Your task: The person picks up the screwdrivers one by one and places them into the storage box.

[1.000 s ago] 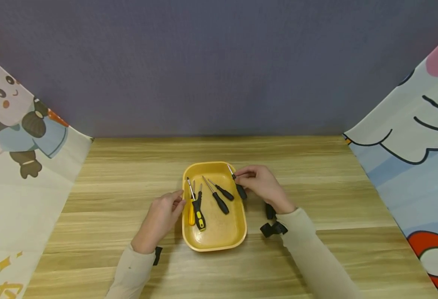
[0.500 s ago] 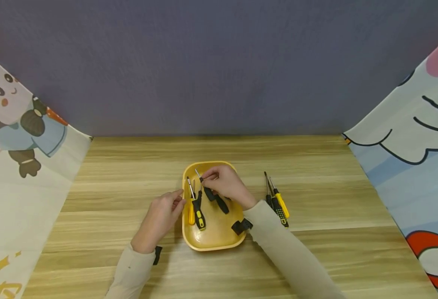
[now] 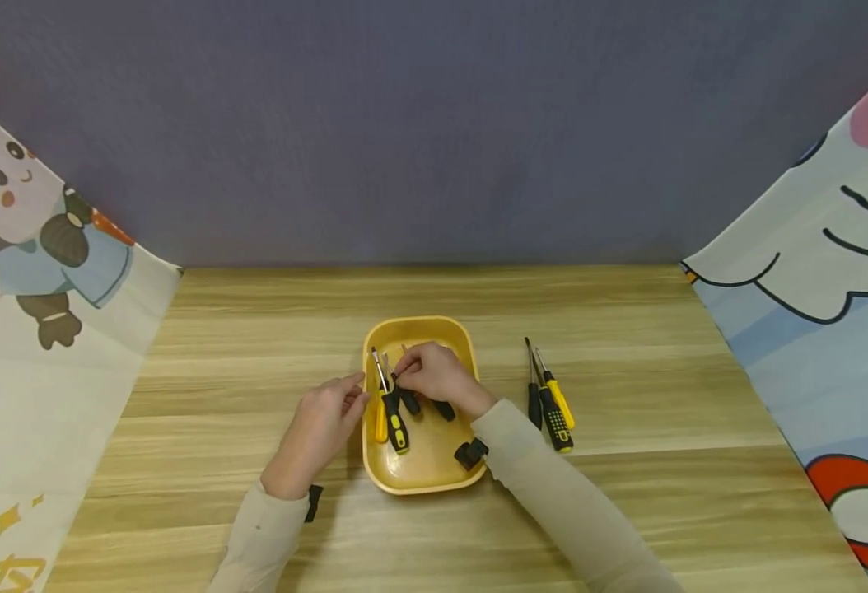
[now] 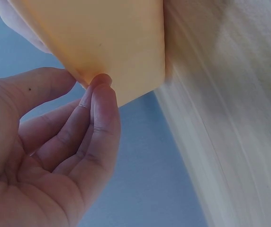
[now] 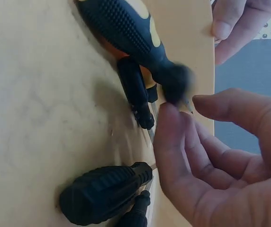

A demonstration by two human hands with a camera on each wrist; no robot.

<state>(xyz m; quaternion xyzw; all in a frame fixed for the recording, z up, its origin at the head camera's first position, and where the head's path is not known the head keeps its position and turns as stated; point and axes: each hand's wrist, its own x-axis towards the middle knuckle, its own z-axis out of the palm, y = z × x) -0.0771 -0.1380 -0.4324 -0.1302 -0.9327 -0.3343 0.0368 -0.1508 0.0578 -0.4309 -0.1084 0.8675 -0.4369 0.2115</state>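
Inside the yellow tray, my right hand has its thumb and fingertips right at a thin shaft beside the screwdrivers. A black-handled screwdriver extends from those fingertips toward the tray floor; its tip is hidden. Left of it lies a black-and-yellow screwdriver, overlapping one with a yellow handle. Another black handle shows in the right wrist view, partly under my hand in the head view. My left hand pinches the tray's left rim between thumb and index finger.
Right of the tray, several screwdrivers lie on the wooden table: a slim black one, a black-and-yellow one and a yellow-handled one. A grey wall rises behind, with printed sheets at both sides.
My right hand has moved left from the tray's right rim with the black-handled screwdriver, then lowered it near the left group. The screwdrivers on the table came into view. My left hand stays.
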